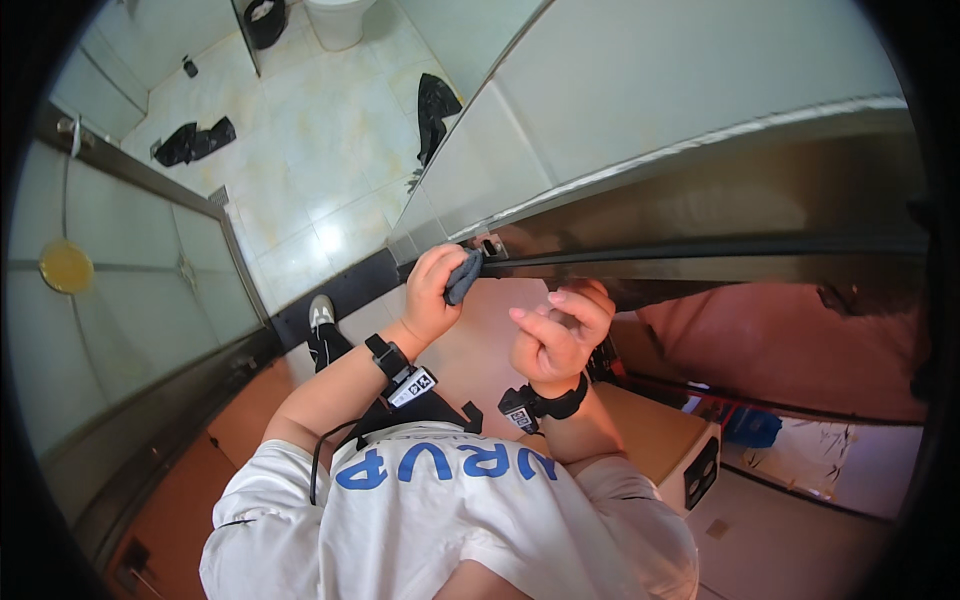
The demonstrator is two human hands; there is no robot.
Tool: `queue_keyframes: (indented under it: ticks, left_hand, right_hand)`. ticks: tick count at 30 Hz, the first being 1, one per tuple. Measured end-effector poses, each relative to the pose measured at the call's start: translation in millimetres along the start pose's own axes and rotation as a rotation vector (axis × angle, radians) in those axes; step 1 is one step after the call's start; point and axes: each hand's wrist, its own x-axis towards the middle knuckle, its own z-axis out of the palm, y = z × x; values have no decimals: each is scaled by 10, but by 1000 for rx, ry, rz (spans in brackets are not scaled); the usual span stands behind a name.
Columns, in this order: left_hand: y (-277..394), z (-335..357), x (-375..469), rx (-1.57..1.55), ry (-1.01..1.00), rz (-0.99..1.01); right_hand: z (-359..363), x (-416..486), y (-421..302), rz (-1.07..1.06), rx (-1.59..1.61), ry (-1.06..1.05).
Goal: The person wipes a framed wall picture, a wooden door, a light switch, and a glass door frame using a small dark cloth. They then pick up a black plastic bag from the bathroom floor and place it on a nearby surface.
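My left hand (431, 289) grips a folded dark grey cloth (464, 277). The cloth presses against the dark metal door frame (637, 217), right beside a metal strike plate (491, 246) with a dark slot. My right hand (561, 334) is raised to the right, just below the frame's lower edge as seen here. Its fingers are half curled and apart, with nothing visible in them; whether the farther fingers touch the frame cannot be told. Each wrist wears a black strap with a small device, the left one (411, 386) and the right one (519, 411).
A framed glass door (142, 247) stands swung aside on the left. Beyond the dark threshold (337, 289) lies a tiled bathroom floor (315, 172) with black plastic bags (196, 141), a bin (265, 26) and a toilet (337, 22). A wooden-topped cabinet (649, 427) sits near my right elbow.
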Motion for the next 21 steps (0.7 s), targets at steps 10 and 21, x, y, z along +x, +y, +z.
queue_keyframes:
  ticks: [10, 21]
  left_hand:
    - [-419, 131, -549, 8, -28, -505]
    - [245, -140, 344, 47, 162, 74]
  right_hand:
    - [89, -415, 83, 37, 33, -101]
    - [113, -372, 122, 24, 79, -33]
